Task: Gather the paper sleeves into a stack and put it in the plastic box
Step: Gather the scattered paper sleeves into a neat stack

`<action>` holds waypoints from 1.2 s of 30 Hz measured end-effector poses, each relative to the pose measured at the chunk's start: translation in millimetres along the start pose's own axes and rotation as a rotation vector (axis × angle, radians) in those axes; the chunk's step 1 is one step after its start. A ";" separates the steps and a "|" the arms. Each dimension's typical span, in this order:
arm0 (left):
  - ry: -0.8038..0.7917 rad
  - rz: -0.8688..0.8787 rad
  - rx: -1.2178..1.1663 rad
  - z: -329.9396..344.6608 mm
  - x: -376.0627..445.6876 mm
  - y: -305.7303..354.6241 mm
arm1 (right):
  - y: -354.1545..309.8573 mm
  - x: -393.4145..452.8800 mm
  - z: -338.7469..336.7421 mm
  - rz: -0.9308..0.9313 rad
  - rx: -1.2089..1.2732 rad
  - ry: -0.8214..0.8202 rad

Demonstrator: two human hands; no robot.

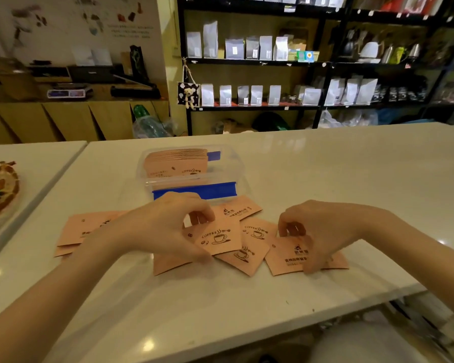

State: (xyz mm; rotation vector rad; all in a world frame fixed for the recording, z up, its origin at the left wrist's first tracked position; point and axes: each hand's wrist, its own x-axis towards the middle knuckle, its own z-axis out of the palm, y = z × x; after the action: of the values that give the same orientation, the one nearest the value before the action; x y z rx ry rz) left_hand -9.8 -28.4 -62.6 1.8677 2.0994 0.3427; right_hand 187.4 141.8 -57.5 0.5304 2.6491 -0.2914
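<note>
The left hand (168, 226) pinches one paper sleeve (220, 238); the right hand (323, 231) grips another sleeve (288, 255). More sleeves (89, 227) lie loose by the counter's (325, 166) near edge. Gathering is underway; next they need squaring before joining the stack (177, 162) in the plastic box (228, 166) just behind.

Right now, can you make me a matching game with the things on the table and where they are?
Things:
1. plastic box
2. left hand
3. right hand
4. loose sleeve

Places:
A. pinching the coffee-cup sleeve in the middle
B. behind the scattered sleeves, with a stack inside
C. lying flat at the far left of the pile
D. fingers on the sleeve at the right

Pairs: 1-B, 2-A, 3-D, 4-C
</note>
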 end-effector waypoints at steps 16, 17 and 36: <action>0.392 -0.103 -0.354 -49.0 -42.8 -38.1 | 0.7 8.2 -62.9 0.013 -0.038 0.321; 0.428 -0.111 -0.389 -51.7 -44.6 -38.0 | -8.3 14.3 -67.1 -0.033 -0.008 0.330; 0.247 -0.437 -0.063 -27.8 -65.0 -104.8 | -155.2 124.1 -87.5 -0.509 0.155 0.359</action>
State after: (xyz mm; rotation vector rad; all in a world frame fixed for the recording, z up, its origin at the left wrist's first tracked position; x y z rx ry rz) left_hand -110.0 -104.9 -71.8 1.3343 2.5491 0.5447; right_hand -11.6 65.4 -15.9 -0.0720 3.1008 -0.6040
